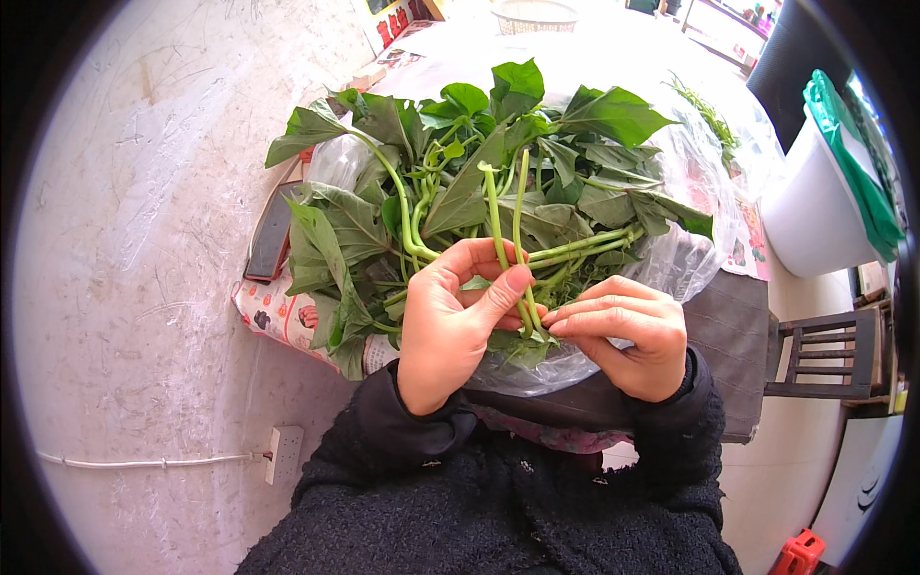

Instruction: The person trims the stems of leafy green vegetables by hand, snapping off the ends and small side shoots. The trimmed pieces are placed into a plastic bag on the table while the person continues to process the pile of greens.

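Observation:
My left hand [453,330] grips two long green leaf stems [519,223] between thumb and fingers. They stand nearly upright, and their lower ends curve toward my right hand [632,334]. There the fingertips of my right hand pinch the stem ends. Behind both hands spreads a large heap of leafy greens [352,223], which look like sweet potato leaves. Thicker stems [582,248] lie across the heap just above my right hand. Under the greens is a crumpled clear plastic bag [683,266], and thin green scraps [525,353] lie below my fingertips.
A smartphone [272,237] lies left of the heap on printed paper [269,313], beside the wall [158,287]. More green stems [708,118] lie at the back right. A white bucket with a green liner [812,201] and a dark wooden chair [826,359] stand right.

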A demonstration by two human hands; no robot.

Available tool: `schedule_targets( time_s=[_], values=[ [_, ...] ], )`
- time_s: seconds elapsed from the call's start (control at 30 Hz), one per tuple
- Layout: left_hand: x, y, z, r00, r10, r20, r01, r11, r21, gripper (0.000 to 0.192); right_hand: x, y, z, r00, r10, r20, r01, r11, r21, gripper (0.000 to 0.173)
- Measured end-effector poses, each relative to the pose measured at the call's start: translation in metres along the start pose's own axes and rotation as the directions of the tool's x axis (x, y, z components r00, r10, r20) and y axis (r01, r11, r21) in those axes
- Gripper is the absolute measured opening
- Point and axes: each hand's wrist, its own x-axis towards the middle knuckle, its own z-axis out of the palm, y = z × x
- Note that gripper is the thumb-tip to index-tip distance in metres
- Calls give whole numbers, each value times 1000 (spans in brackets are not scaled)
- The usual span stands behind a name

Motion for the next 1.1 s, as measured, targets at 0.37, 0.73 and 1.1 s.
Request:
schedule_targets(
  time_s=[0.37, 0.73, 1.1],
  values=[
    [1, 1, -3, 1000, 6, -24, -6, 1000, -20, 24, 1, 0, -9, 998, 44, 39, -49, 990, 131, 19],
    [1, 3, -3, 1000, -7, -26, 6, 1000, -29, 25, 2, 0, -8, 999, 28, 35, -32, 993, 115, 19],
    [0, 1, 1, 1000, -3, -30, 1, 997, -71, 24, 1, 1, -4, 999, 33, 1, -33, 995, 99, 20]
  ],
)
